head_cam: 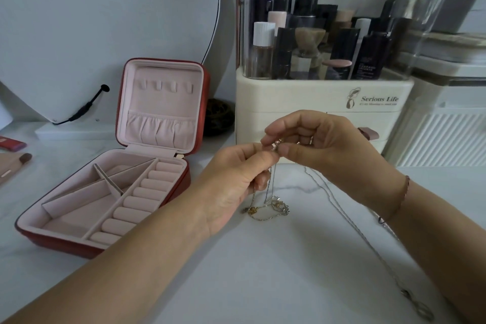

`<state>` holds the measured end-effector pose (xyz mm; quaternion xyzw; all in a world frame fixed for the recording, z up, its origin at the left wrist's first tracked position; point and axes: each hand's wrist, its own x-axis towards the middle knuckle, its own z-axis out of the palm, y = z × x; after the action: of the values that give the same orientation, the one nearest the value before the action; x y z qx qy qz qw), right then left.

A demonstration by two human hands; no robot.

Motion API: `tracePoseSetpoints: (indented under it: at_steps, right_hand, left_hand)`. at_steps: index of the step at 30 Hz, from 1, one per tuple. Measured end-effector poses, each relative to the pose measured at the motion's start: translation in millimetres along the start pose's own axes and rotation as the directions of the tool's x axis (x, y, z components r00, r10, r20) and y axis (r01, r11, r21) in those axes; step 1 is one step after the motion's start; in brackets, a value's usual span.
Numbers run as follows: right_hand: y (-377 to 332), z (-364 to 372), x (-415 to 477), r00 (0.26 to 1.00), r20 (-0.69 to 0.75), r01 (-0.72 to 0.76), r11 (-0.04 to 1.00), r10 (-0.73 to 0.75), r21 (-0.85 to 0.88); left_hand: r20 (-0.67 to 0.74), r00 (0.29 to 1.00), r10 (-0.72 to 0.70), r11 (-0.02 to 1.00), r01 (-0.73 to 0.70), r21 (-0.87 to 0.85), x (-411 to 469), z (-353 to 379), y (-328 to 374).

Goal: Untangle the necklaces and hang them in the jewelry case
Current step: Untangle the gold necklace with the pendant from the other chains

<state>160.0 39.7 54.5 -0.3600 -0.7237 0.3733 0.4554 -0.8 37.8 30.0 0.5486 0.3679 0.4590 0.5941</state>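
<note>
Head view, hands pinching necklaces — jewelry case open left, cosmetics organizer behind

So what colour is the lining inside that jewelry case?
The lining is pale pink; seen in the head view.

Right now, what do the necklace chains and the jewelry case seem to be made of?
Chains: fine metal, shiny, mostly silver-toned, one gold-toned; they glint. Case lining: pale pink, matte, likely velvety fabric. Outer shell: red, smooth, perhaps faux leather.
</note>
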Motion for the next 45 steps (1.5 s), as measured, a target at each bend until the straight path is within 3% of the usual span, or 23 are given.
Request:
tracePoseSetpoints:
  at_steps: [10,18,32,45]
  right_hand:
    - [-6.2,-0.6,-1.6,1.0,-0.026,-0.002,0.997,0.0,-0.077]
    - [-1.1,-4.0,0.4,0.998,-0.046,-0.058,0.991,0.053,-0.118]
    - [-2.5,-4.8,1.3,0.996,-0.093,-0.009,0.999,0.004,-0.048]
    - [-4.0,-4.7,0.5,0.999,-0.042,-0.034,0.999,0.034,0.017]
  left_hand:
    - [-0.011,0.999,-0.042,0.998,0.042,-0.039,2.2,1.3,3.3]
    - [-0.079,0.994,0.074,0.997,-0.073,0.014,2.1,-5.4,1.6]
    - [-0.031,0.999,-0.026,0.995,0.029,0.099,0.0,-5.3,2.7]
    - [-0.055,0.992,0.117,0.984,-0.108,0.14,-4.2,0.1,8.1]
